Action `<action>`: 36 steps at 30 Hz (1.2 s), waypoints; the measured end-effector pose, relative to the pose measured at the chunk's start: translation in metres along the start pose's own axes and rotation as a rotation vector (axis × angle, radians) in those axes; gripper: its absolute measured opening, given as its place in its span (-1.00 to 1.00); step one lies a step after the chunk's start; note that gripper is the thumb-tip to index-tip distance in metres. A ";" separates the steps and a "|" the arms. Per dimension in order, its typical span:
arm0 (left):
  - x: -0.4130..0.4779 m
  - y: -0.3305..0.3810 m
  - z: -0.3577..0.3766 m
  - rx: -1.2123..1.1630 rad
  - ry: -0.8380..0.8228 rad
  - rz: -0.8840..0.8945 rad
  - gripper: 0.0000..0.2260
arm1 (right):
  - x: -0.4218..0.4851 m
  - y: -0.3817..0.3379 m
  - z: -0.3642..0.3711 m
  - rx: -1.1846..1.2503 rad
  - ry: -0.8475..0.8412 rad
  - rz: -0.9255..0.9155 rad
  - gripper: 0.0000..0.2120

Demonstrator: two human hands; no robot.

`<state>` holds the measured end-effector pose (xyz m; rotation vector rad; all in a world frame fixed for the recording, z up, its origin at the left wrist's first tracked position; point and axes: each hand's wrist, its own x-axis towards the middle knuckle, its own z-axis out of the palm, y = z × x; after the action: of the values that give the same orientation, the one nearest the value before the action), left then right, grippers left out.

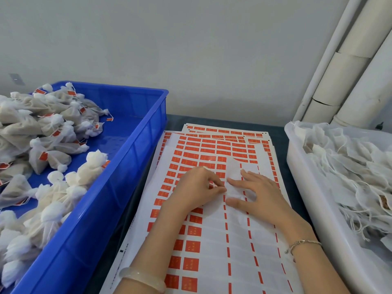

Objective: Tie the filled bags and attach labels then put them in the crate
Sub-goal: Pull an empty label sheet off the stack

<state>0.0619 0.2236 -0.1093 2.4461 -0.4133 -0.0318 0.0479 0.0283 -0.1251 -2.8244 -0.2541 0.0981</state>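
Red labels fill the label sheets (191, 230) fanned on the dark table (280, 132) in front of you, at least three sheets by their offset edges. The right-hand columns of the top one are already stripped bare.

The blue crate (118, 166) on your left holds a heap of tied bags (42, 134), each knotted and most showing a red tag. There are several dozen, too tangled to count exactly. The one white bin (297, 166) on your right is still piled with loose bags (350, 166) and trailing strings, so I judge a good share of the work remains.

One bag (234, 177) is in hand now, lying flat on the top sheet between your hands. Your right hand (261, 192) lies spread over it, its fingers (237, 182) straight and pressing it down. Your left hand (191, 189) is curled, thumb and fingers (214, 188) pinched narrow just at the bag's edge on what looks like a single label, though it is too small to be sure. This bag still needs its tag fixed and then goes in the crate.
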 end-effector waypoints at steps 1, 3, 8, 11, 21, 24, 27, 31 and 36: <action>0.000 0.000 0.000 0.000 0.019 -0.006 -0.80 | 0.000 0.001 0.001 0.004 -0.004 -0.005 -0.25; 0.001 -0.001 -0.002 -0.016 0.095 -0.022 -0.78 | 0.000 0.001 0.003 0.009 -0.015 -0.009 -0.26; -0.001 -0.007 -0.006 -0.008 0.093 -0.068 -0.77 | -0.001 0.001 0.002 0.016 -0.016 0.005 -0.19; -0.002 -0.009 -0.004 0.005 0.061 -0.081 -0.75 | -0.001 0.012 -0.006 0.032 0.013 0.086 0.03; 0.002 -0.006 0.002 0.153 -0.021 -0.137 -0.42 | -0.008 0.013 -0.013 0.032 0.144 0.176 -0.03; 0.002 -0.002 0.001 0.130 0.018 -0.083 -0.59 | -0.012 0.000 -0.011 0.164 0.373 0.086 -0.69; -0.003 0.000 -0.002 0.128 0.106 0.006 -0.71 | -0.014 -0.002 -0.016 0.336 0.312 0.058 -0.82; -0.010 0.002 -0.013 -0.104 0.234 0.109 -0.80 | -0.019 -0.005 -0.031 0.721 0.322 0.095 -0.70; -0.017 0.001 -0.019 -0.107 0.438 0.210 -0.74 | -0.019 -0.022 -0.024 1.158 0.226 0.113 -0.72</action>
<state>0.0483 0.2395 -0.0947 2.2094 -0.4517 0.5458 0.0283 0.0382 -0.0951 -1.6715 0.0306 -0.0455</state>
